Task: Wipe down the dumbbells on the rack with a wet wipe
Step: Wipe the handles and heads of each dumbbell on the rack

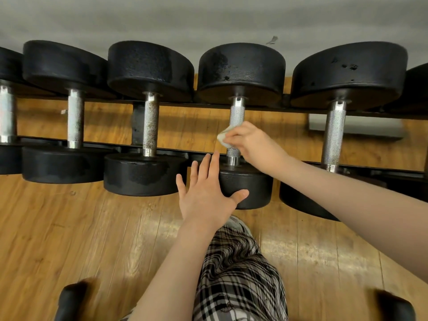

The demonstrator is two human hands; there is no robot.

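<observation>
Several black dumbbells with knurled silver handles lie side by side on a black rack (266, 107). My right hand (252, 144) grips a folded white wet wipe (224, 135) around the handle of the middle dumbbell (240, 70). My left hand (206, 191) lies flat with straight fingers against that dumbbell's near head, thumb spread over its rim. The wipe hides the middle of the handle.
Neighbouring dumbbells sit close on both sides, one to the left (150, 72) and a bigger one to the right (347, 75). A grey wall rises behind the rack. Wood flooring (69, 228) lies below. My plaid trouser leg (238, 279) shows beneath my arms.
</observation>
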